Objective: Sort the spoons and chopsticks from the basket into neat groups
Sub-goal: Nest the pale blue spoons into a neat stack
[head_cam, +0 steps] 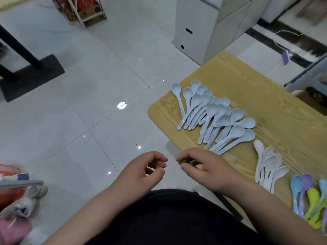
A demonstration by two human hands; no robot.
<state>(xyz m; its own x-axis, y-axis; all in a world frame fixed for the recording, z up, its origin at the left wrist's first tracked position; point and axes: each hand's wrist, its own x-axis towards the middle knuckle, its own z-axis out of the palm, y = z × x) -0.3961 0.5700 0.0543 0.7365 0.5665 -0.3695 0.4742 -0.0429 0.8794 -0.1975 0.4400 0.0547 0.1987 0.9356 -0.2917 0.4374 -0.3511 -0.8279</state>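
On the wooden table (265, 89) to my right lie several pale blue spoons (212, 117), fanned in a loose heap. Nearer me, several white spoons (269, 167) are stacked together. Several coloured spoons (307, 197) in blue, purple and green lie at the right edge. No chopsticks show. My left hand (146, 170) and my right hand (203, 167) hover close together over the floor by the table's near corner. Both have fingers curled, thumb near the fingertips, and hold nothing I can make out. A thin line runs between them; it may be a floor joint.
A blurred red, white and pink heap (14, 197) sits at the lower left. A white cabinet (200, 29) stands beyond the table, and a black stand base (30, 76) is on the tiled floor (99, 85) at far left. My dark-clothed lap fills the bottom.
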